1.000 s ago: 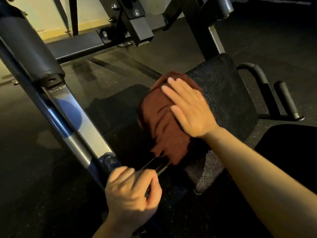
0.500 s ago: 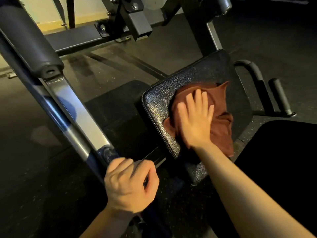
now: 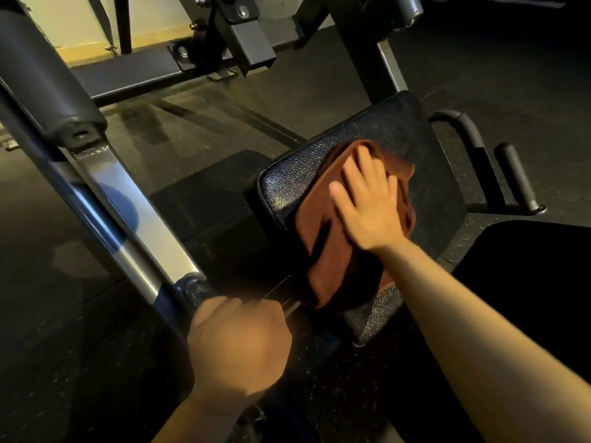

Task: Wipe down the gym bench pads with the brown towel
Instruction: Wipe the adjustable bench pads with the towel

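Note:
A black textured bench pad point(image 3: 393, 129) sits at the middle right of the head view. The brown towel point(image 3: 332, 251) lies bunched on it and hangs over its near edge. My right hand point(image 3: 367, 206) presses flat on the towel with the fingers spread and straight. Low in the middle, my left hand point(image 3: 238, 343) is curled into a fist round the lower end of the machine's metal frame bar point(image 3: 134, 225); what its fingers wrap is hidden under the hand.
A grey padded roller point(image 3: 41, 68) tops the slanted frame bar at upper left. Black foam handles point(image 3: 515, 177) stick out right of the pad. Steel uprights and a square tube point(image 3: 252, 46) stand behind. Dark rubber floor point(image 3: 192, 123) lies all round.
My right hand slid the towel from the pad's left edge to its middle, then back toward the left and near edge. My left hand kept its grip on the frame.

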Demonstrator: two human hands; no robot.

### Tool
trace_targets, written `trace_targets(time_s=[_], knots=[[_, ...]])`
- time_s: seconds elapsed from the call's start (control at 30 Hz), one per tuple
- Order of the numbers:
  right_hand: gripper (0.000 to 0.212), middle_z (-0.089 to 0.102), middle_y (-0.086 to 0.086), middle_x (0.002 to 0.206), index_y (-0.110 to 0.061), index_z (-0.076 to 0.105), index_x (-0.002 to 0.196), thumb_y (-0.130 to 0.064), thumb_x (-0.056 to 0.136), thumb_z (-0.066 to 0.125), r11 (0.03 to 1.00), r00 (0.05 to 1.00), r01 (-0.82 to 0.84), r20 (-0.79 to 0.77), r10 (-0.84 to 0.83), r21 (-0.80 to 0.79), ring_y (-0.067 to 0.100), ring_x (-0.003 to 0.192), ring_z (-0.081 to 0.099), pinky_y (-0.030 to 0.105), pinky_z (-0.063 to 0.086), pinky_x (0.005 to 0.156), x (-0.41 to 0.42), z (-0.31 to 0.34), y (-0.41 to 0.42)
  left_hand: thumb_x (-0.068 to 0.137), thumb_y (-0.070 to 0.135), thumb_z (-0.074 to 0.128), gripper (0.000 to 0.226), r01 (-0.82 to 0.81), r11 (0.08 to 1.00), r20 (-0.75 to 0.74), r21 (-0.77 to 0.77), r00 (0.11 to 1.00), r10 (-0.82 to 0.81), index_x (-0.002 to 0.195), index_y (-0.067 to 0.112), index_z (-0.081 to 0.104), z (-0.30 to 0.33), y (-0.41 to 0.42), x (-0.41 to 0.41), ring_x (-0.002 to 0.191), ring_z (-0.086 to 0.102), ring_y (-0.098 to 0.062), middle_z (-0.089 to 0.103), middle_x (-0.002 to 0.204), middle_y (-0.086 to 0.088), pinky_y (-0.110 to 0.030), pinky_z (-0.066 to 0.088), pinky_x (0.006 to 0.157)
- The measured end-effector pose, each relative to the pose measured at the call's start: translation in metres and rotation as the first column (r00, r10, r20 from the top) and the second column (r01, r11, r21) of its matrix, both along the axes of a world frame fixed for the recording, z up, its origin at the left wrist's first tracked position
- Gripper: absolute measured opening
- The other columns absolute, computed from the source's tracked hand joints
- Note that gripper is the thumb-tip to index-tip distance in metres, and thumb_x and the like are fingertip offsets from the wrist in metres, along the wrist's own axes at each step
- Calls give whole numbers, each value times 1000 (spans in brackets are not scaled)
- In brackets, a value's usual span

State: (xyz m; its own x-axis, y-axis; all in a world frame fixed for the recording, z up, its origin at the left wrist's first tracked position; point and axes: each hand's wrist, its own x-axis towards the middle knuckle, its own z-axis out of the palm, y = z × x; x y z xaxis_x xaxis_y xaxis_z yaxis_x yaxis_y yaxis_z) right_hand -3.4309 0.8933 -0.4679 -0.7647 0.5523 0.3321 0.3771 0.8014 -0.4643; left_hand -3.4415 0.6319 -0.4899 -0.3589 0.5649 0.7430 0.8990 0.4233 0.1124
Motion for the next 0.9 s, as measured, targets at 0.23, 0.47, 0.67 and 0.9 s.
trace_targets(time_s=[0.23, 0.47, 0.67, 0.9], knots=[[73, -1, 3, 166, -25, 14, 157, -48, 89, 23, 964, 983, 184, 57, -176, -193, 25, 152, 2, 59, 3, 118, -8, 12, 71, 93, 21, 50, 35, 4, 1000, -14, -15, 1000, -4, 63, 17, 67, -3, -1, -1, 48, 52, -17, 56, 55, 6, -32, 37, 68], [57, 4, 2, 166, -23, 23, 156, -43, 104, 29, 913, 939, 342, 49, -339, -222, 21, 152, -2, 48, -3, 121, 3, -16, -18, 92, 18, 50, 31, -28, 1000, -6, 11, 1000, 28, 64, 17, 66, -5, 2, -3, 48, 51, -23, 53, 53, 5, -35, 39, 64], [82, 13, 4, 164, -15, 37, 151, -56, 84, 11, 960, 975, 210, -32, -220, -187, 24, 152, 4, 46, -5, 120, 58, -58, -98, 90, 18, 52, 28, -37, 999, -26, 31, 999, 38, 66, 17, 65, 0, 3, -2, 49, 52, -24, 50, 51, 5, -37, 38, 64], [31, 64, 11, 122, -6, 68, 115, -19, 94, 49, 982, 952, 137, -256, -166, -128, 31, 110, 56, 24, 35, 101, 83, -55, -103, 87, 17, 52, 24, -38, 999, -28, 38, 999, 39, 66, 16, 65, 2, 2, 0, 48, 52, -27, 49, 50, 3, -37, 36, 66]])
